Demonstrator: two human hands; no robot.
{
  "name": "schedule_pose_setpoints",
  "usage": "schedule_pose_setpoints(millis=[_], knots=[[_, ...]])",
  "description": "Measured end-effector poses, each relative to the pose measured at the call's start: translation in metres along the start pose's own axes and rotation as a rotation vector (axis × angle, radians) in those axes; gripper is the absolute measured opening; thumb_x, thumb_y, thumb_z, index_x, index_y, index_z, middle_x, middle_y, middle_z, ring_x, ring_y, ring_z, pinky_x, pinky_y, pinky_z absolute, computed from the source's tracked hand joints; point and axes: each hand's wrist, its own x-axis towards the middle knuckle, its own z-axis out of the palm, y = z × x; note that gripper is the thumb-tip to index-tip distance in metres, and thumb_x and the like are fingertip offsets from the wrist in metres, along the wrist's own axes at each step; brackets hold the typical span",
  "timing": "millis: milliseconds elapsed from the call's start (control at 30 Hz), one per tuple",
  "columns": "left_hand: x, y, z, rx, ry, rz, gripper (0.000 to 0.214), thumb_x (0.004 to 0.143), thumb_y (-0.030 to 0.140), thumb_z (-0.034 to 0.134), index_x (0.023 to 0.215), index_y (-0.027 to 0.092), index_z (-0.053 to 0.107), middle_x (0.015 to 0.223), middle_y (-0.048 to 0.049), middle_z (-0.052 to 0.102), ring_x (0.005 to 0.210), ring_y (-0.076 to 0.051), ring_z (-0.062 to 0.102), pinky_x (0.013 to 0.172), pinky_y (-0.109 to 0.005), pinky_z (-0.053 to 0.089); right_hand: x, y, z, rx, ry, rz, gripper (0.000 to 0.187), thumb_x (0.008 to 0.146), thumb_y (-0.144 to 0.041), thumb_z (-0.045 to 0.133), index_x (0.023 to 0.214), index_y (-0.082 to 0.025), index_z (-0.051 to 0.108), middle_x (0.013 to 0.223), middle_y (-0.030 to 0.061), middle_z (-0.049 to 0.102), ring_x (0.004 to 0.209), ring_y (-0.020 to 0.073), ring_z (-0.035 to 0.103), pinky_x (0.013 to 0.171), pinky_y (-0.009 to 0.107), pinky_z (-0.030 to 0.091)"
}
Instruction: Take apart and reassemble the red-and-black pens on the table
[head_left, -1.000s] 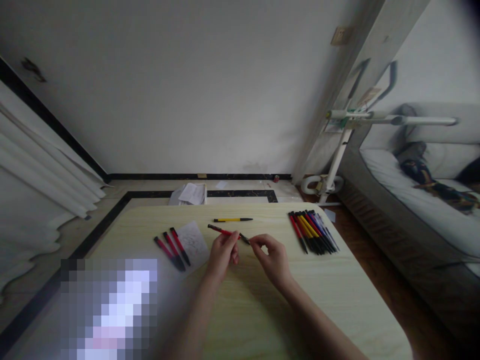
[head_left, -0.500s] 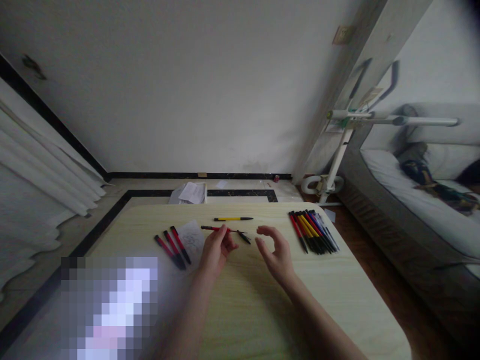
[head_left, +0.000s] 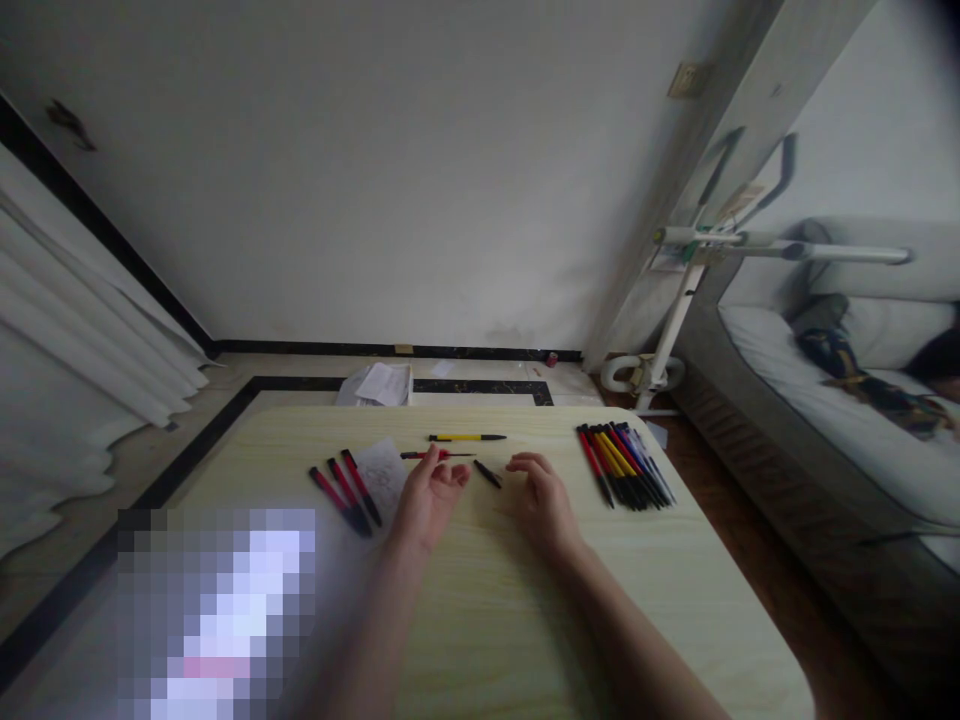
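My left hand [head_left: 430,497] rests on the pale wooden table [head_left: 480,600], palm turned up and fingers loosely curled, holding nothing. A red pen body with its thin refill showing [head_left: 435,455] lies on the table right at its fingertips. A small black pen tip piece [head_left: 487,473] sits between my hands. My right hand [head_left: 541,497] lies palm down beside it, fingers slightly bent and empty. A yellow pen [head_left: 466,437] lies just beyond.
Three red-and-black pens [head_left: 346,490] lie beside a small sheet of paper [head_left: 384,468] on the left. Several mixed-colour pens [head_left: 626,464] are lined up at the right. A pixelated patch covers the near left. Off the table are an exercise machine [head_left: 675,300] and a sofa [head_left: 825,390].
Both hands pulled the black tip off the red pen. The tip piece and then the pen body were set down, and both hands lowered to the table.
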Motion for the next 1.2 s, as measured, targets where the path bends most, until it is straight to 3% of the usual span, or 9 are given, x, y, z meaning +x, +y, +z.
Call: schedule_pose_setpoints(millis=[133, 400, 1200], knots=[[0.0002, 0.0005, -0.0003, -0.004, -0.009, -0.011, 0.018, 0.072, 0.033, 0.061, 0.07, 0.016, 0.06, 0.041, 0.0061, 0.044, 0.061, -0.013, 0.058, 0.076, -0.032, 0.044, 0.0014, -0.0044, 0.0009, -0.172, -0.055, -0.035, 0.024, 0.074, -0.012, 0.047, 0.09, -0.02, 0.063, 0.1, 0.0093, 0.054, 0.093, 0.0207, 0.052, 0.082, 0.035, 0.043], [-0.0004, 0.0012, 0.002, -0.026, -0.041, -0.052, 0.02, 0.073, 0.033, 0.06, 0.065, 0.014, 0.059, 0.041, 0.0071, 0.038, 0.048, -0.007, 0.046, 0.068, -0.028, 0.043, 0.0029, -0.0024, 0.0007, -0.342, -0.077, -0.078, 0.02, 0.075, -0.016, 0.051, 0.084, -0.023, 0.067, 0.095, 0.0079, 0.055, 0.09, 0.0211, 0.051, 0.08, 0.036, 0.042], [0.0, 0.0009, -0.0003, -0.027, -0.055, -0.053, 0.02, 0.077, 0.03, 0.056, 0.067, 0.013, 0.055, 0.043, 0.0082, 0.034, 0.042, -0.004, 0.035, 0.061, -0.025, 0.041, 0.0066, -0.0035, -0.0005, -0.439, -0.064, -0.009, 0.012, 0.075, -0.022, 0.054, 0.078, -0.021, 0.066, 0.089, 0.0056, 0.058, 0.085, 0.0197, 0.05, 0.077, 0.032, 0.037]])
